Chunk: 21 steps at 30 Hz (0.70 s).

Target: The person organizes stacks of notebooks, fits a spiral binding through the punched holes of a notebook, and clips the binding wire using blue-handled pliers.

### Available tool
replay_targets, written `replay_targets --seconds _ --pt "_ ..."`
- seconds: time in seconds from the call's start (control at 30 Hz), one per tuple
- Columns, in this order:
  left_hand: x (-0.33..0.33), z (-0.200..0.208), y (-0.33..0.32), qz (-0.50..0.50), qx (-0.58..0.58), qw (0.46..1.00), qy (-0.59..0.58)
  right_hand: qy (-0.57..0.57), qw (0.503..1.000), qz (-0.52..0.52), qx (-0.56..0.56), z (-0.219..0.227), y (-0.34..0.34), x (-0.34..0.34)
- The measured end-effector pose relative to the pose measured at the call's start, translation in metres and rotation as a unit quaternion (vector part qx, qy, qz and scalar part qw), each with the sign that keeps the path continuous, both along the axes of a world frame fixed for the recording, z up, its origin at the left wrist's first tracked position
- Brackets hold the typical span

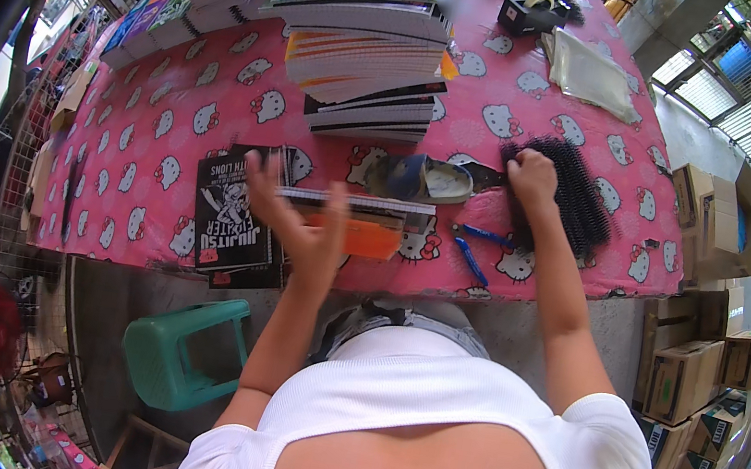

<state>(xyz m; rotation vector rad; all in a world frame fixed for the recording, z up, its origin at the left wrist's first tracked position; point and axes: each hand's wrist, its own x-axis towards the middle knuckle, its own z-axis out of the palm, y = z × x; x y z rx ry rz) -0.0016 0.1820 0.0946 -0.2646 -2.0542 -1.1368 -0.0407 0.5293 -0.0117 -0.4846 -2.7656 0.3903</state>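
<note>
My left hand [303, 229] has its thumb and fingers spread. It is beside a book [361, 235] with white page edges and an orange cover; I cannot tell whether they touch. Under and left of that hand lie black-covered books [228, 213]. My right hand [535, 176] is closed at the left side of a pile of black plastic spiral binding coils [575, 201], its fingers curled on the coils. Blue-handled pliers [471, 262] lie between the book and the coils. Behind the book sits a dark blue and cream object [422, 179] shaped like a slipper.
A tall stack of books [363, 58] stands on the pink patterned tablecloth [208, 117], with more books [186, 7] at the far left. Farther right are a black tape dispenser [532, 13] and clear plastic sleeves [593, 76]. A green stool [173, 355] and cardboard boxes [684, 378] flank me.
</note>
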Motion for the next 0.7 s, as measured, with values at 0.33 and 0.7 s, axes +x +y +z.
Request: replay_targets --seconds 0.33,0.7 --pt "-0.003 -0.012 0.028 -0.252 -0.241 0.933 -0.09 0.149 0.888 0.302 -0.314 0.093 -0.12 0.085" --pt "-0.002 -0.014 0.031 -0.244 -0.109 0.962 -0.058 -0.01 0.824 0.313 -0.473 0.1 -0.118 0.07"
